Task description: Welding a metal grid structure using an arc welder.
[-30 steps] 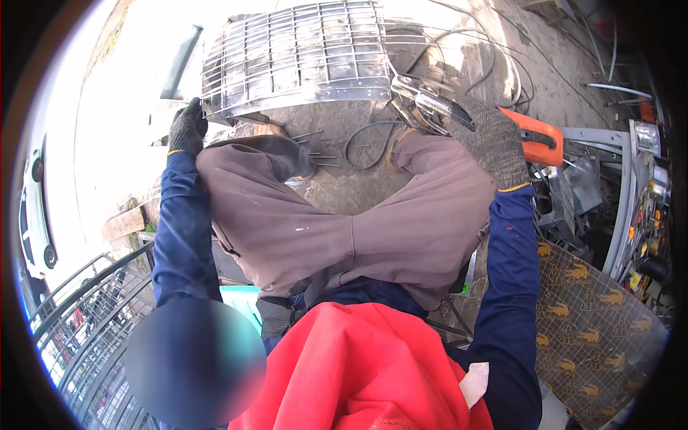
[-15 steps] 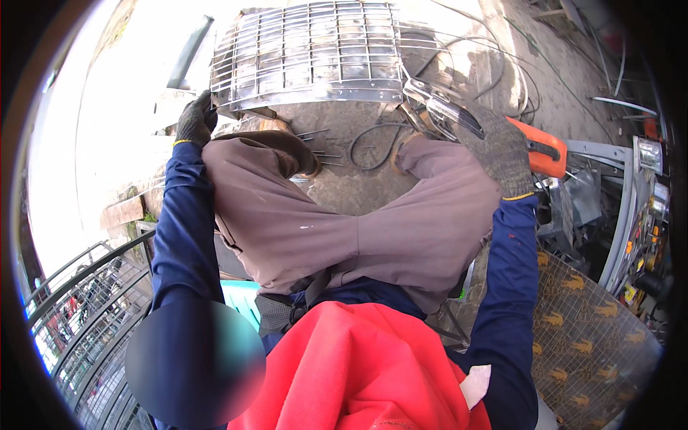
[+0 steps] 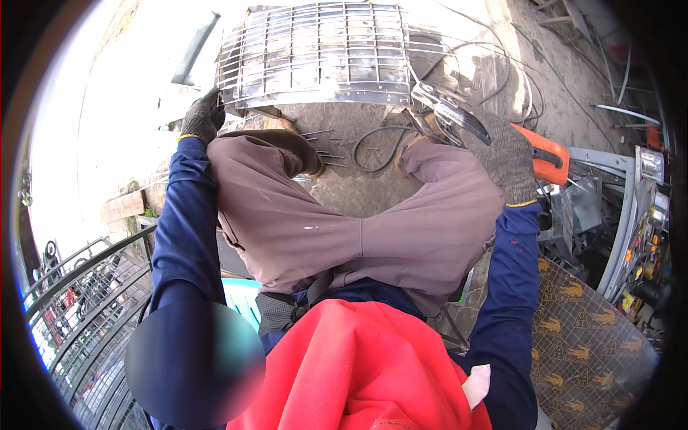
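Note:
A grid of thin metal rods (image 3: pixel 308 44) lies over a curved metal sheet (image 3: pixel 322 98) at the far middle, in front of my knees. My left hand (image 3: pixel 203 117), in a dark knitted glove, is closed at the sheet's near left corner, its fingertips partly hidden. In my right hand (image 3: pixel 507 159), gloved the same way, is a silver pliers-like clamp tool (image 3: pixel 459 115) with a dark grip. The tool's jaws are close to the near right corner of the sheet, and a thin rod rises from their tip. Whether that rod touches the grid I cannot tell.
An orange case-like object (image 3: pixel 552 170) with a black handle stands beyond my right wrist. A black cable loop (image 3: pixel 369 168) and loose rods (image 3: pixel 331 155) lie between my feet. Scrap metal (image 3: pixel 577 204) and a patterned board (image 3: pixel 580 344) are at right, a black metal rack (image 3: pixel 93 308) at left.
The whole view has shifted slightly, with the grid and hands appearing a little farther right. Both hands keep their places at the sheet's corners, and the right still grips the tool.

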A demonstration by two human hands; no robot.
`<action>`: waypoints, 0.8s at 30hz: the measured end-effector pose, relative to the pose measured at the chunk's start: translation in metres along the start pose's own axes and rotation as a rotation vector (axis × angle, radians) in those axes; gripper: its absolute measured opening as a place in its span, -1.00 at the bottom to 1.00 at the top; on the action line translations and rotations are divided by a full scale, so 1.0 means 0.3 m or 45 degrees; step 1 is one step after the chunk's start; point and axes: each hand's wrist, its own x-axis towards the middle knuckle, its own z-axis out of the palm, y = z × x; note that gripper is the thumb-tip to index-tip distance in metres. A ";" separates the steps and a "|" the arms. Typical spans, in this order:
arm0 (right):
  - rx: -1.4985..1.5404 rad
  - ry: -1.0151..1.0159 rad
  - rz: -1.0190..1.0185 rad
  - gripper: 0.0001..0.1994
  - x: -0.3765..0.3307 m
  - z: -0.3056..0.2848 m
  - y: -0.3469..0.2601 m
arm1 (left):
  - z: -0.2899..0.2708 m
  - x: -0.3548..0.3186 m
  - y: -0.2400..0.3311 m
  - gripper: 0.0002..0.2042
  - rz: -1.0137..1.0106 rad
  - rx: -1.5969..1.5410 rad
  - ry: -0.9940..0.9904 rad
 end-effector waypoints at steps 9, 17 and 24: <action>0.038 0.151 -0.146 -0.62 0.007 -0.010 -0.039 | -0.056 0.063 -0.017 -0.84 -0.009 0.034 0.016; -0.002 0.209 -0.083 -0.64 0.035 -0.036 -0.077 | -0.031 -0.009 -0.009 -0.84 0.001 0.052 -0.069; 0.023 0.294 -0.034 -0.64 0.053 -0.056 -0.091 | -0.024 -0.014 0.005 -0.85 0.005 0.144 -0.070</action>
